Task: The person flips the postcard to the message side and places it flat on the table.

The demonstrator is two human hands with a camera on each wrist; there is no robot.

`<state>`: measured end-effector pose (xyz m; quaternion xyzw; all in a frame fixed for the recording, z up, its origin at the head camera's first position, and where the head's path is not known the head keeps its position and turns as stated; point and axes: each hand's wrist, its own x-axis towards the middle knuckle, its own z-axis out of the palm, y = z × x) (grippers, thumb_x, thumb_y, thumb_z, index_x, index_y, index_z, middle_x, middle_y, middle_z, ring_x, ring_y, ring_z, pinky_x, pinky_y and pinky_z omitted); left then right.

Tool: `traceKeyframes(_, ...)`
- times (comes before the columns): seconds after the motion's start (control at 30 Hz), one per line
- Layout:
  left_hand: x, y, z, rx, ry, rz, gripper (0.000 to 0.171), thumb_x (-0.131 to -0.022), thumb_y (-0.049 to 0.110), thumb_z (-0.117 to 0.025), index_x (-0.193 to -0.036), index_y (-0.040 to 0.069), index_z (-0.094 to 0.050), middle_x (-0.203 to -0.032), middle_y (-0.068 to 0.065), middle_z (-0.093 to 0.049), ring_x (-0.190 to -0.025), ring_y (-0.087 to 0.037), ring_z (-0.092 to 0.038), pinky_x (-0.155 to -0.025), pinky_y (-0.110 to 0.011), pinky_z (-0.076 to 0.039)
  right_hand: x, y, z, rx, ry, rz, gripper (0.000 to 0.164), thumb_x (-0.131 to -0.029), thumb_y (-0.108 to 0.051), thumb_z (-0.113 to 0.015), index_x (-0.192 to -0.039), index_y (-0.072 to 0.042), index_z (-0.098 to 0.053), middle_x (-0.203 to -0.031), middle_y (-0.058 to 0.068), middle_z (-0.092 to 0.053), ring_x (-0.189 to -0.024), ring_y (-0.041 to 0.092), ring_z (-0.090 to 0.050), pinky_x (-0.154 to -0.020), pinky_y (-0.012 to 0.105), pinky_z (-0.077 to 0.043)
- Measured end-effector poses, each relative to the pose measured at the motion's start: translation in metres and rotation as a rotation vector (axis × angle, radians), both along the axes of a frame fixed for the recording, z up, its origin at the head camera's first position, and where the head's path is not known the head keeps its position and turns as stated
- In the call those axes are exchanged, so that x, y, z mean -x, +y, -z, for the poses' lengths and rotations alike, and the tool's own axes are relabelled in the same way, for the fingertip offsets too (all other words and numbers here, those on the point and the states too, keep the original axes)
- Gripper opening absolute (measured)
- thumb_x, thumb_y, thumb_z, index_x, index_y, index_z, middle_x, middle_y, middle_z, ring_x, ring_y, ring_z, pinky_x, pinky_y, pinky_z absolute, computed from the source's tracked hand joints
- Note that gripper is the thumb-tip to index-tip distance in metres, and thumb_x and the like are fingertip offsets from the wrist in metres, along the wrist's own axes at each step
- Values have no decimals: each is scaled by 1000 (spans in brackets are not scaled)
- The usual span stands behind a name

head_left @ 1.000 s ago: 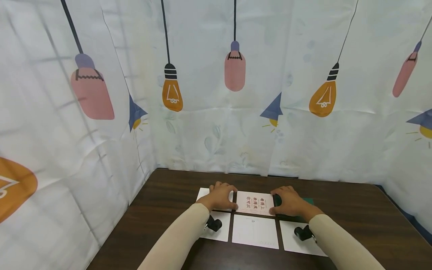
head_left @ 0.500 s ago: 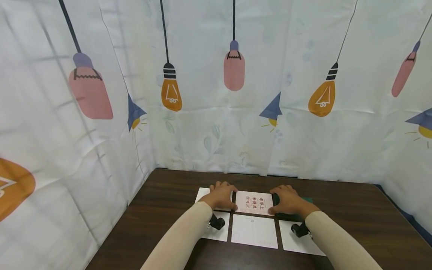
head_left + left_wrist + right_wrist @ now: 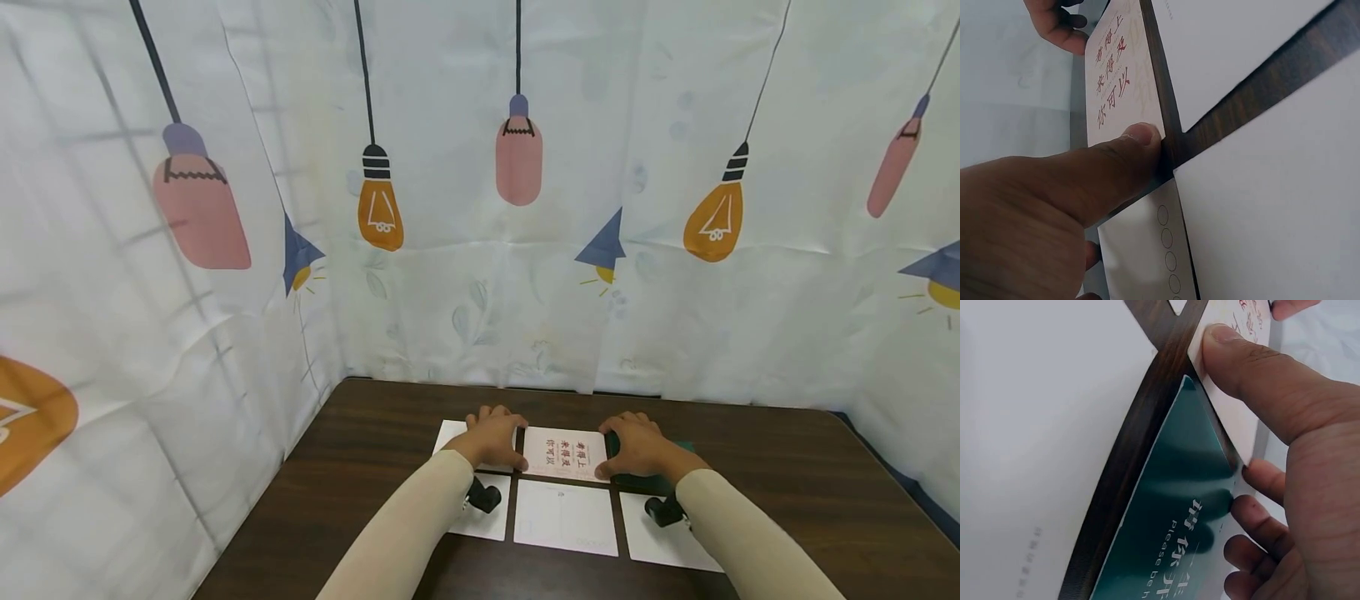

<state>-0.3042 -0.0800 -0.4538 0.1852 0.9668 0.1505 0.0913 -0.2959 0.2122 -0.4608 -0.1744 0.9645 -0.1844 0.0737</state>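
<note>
A pale pink card (image 3: 564, 454) with red Chinese characters lies in the middle of the back row on the dark wooden table. My left hand (image 3: 491, 439) holds its left edge, thumb at the near corner and fingers toward the far one. On the opposite edge, my right hand (image 3: 639, 448) grips in the same way, its thumb on the near corner in the right wrist view. Under my left hand is a white card (image 3: 1141, 250) printed with small circles. A glossy dark green card (image 3: 1175, 469) with white lettering lies beneath my right hand.
White cards form the front row: one at the left (image 3: 487, 521), one in the middle (image 3: 566, 521) and one at the right (image 3: 652, 537). Narrow strips of table separate the cards. A white curtain (image 3: 450, 333) printed with lamps hangs behind the table (image 3: 360, 467).
Both wrists have shifted slightly inward toward each other. The hands stay at the pink card's edges, and the cards keep their arrangement.
</note>
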Motion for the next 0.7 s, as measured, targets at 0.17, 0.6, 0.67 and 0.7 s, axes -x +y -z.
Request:
traceKeyframes(0.17, 1, 0, 2, -13, -2, -6, 72, -76, 40, -91, -140, 23, -62, -141, -9, -50, -126, -35, -38, -91, -50, -28, 0, 1, 3, 19, 29, 5, 76, -70, -49, -92, -128, -10, -62, -130, 12, -59, -126, 40, -46, -107, 63, -31)
traceKeyframes(0.6, -1, -1, -1, -68, 5, 0, 74, -74, 36, -93, -138, 20, -60, -139, -9, -52, -127, -33, -38, -92, -49, -28, -4, 1, 5, 77, 55, 7, 82, -70, -46, -94, -132, -6, -58, -127, 9, -61, -121, 36, -48, -105, 60, -33)
traceKeyframes(0.67, -1, -1, -2, -77, 22, 5, 75, -74, 36, -94, -138, 19, -59, -138, -9, -53, -128, -32, -38, -93, -48, -27, -4, 1, 5, 83, 57, 14, 83, -70, -45, -94, -133, -5, -57, -126, 9, -61, -121, 36, -48, -104, 60, -34)
traceKeyframes(0.7, -2, 0, -2, -80, 32, 8, 75, -74, 35, -94, -139, 19, -59, -138, -8, -53, -128, -32, -38, -93, -48, -27, -4, 1, 5, 87, 60, 22, 83, -70, -44, -94, -133, -5, -57, -125, 9, -62, -120, 36, -48, -103, 60, -35)
